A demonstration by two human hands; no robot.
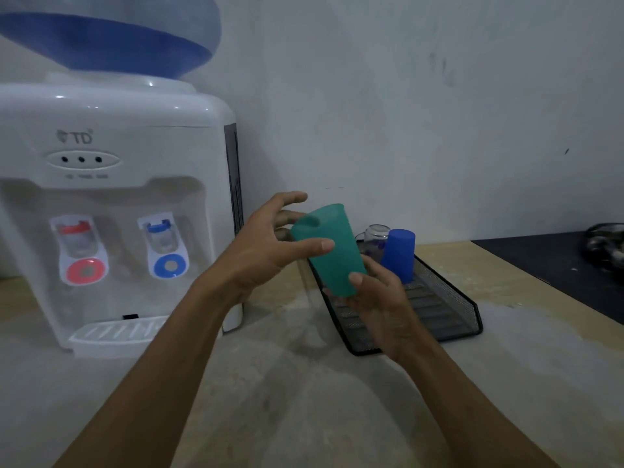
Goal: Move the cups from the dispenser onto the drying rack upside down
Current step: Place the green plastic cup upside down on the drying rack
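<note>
Over the drying rack [454, 292], right hand [378, 305] tight around green cup [332, 255], left hand [263, 251] splayed, thumb against it.

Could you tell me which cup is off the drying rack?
The green cup, in the right hand; the blue cup and clear glass stand on the rack.

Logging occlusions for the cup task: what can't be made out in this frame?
All head view:
- clear glass: lower part hidden behind the blue cup and green cup; which way up is unclear.
- left hand: fingers behind the green cup are hidden, so grip is unclear.
- drying rack: near-left part covered by the right hand.
- dark object: cut off by the right edge, blurred.
- dispenser labels: too blurred to read.
</note>
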